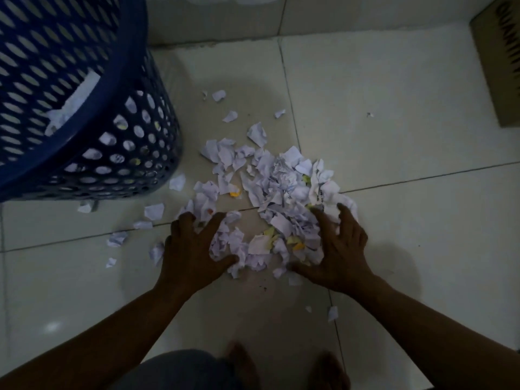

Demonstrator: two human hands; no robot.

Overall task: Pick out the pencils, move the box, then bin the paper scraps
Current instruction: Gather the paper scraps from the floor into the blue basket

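Note:
A heap of torn white paper scraps [275,190], with a few yellow and orange bits, lies on the pale tiled floor in the middle of the view. My left hand [194,249] rests on the heap's near left edge with fingers spread, touching scraps. At the near right edge, my right hand [337,249] presses into the pile, fingers apart and curled around some pieces. Loose scraps [153,211] are scattered to the left. A blue perforated bin [92,130] stands at the upper left with white scraps inside. No pencils are visible.
A brown cardboard box [501,60] sits at the upper right edge, against the wall. The wall's base [225,23] runs along the top. My knee and bare feet [242,364] show at the bottom. Small scraps [332,313] lie near my right forearm.

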